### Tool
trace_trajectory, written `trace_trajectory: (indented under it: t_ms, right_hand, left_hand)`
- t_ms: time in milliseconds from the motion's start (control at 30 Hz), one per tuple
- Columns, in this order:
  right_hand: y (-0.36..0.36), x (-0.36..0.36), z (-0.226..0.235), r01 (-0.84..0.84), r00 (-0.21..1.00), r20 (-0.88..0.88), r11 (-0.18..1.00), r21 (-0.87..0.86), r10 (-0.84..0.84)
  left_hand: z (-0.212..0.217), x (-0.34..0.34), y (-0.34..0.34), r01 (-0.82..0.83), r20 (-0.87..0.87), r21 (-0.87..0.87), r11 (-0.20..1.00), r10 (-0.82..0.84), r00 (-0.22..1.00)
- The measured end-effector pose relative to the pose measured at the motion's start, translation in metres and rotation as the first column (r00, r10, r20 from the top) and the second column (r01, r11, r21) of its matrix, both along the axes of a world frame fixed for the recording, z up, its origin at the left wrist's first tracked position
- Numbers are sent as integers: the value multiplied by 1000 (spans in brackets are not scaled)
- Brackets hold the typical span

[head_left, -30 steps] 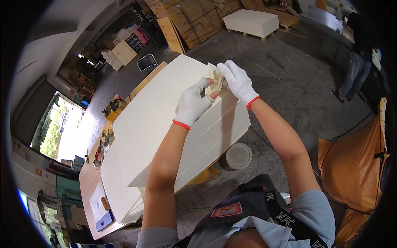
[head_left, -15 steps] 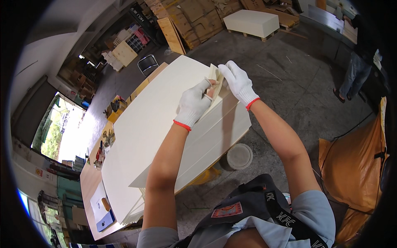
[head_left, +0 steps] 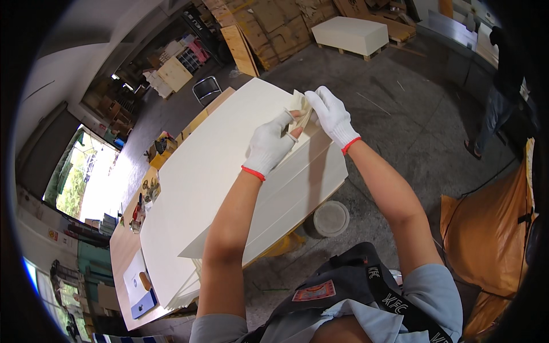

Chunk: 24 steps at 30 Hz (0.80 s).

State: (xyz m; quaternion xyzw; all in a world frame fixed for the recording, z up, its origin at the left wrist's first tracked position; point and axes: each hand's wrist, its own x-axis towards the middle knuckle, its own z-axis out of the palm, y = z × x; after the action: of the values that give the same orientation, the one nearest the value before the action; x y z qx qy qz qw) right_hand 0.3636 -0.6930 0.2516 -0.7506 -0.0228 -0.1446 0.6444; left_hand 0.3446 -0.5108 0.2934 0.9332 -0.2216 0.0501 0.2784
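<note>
Both my hands wear white knit gloves with red cuffs, at the far right corner of a tall stack of white sheets (head_left: 217, 154). My right hand (head_left: 330, 114) grips the right side of a small bundle of thin cream sheets (head_left: 298, 103), its fingers folded round the edge. The bundle stands tilted and its sheets look slightly fanned. Against its left side is my left hand (head_left: 272, 143), with bare thumb and fingertip a little apart on the sheets. The contact behind the bundle is partly hidden.
A wooden table (head_left: 121, 251) with tools and a blue-edged paper lies left of the stack. A round lidded bucket (head_left: 331, 218) stands on the floor to the right. Farther off are a black chair (head_left: 206, 88), a white pallet stack (head_left: 351, 35), an orange cover (head_left: 486, 220) and another person (head_left: 503, 97).
The cream bundle has bent and fanned more between my hands. My left thumb has moved slightly outward from the sheets. The other person at the right has shifted a little.
</note>
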Motion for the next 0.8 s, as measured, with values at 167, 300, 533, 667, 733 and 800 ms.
trace_trajectory:
  t_ms: [167, 300, 533, 667, 733, 800]
  right_hand:
    - [-36, -9, 4, 166, 986, 67, 956, -242, -154]
    - [-43, -10, 0, 3, 997, -54, 709, -705, -58]
    - [-39, -8, 7, 37, 994, 85, 502, -864, 74]
    - [-40, -4, 13, 151, 959, 241, 455, -878, 147]
    - [-38, 8, 6, 92, 954, 251, 637, -766, 163]
    - [-28, 7, 9, -9, 970, 194, 823, -568, 144]
  left_hand:
    - [-8, -7, -2, 91, 310, 170, 981, -141, 940]
    - [2, -15, -8, 2, 200, 108, 994, -24, 979]
    - [-5, 13, -7, -56, 240, 171, 984, 14, 971]
    - [-6, 33, -9, -48, 248, 170, 984, 4, 969]
    - [-7, 33, -12, -65, 194, 168, 984, 32, 980]
    - [8, 20, -18, -125, 96, 191, 973, 108, 989]
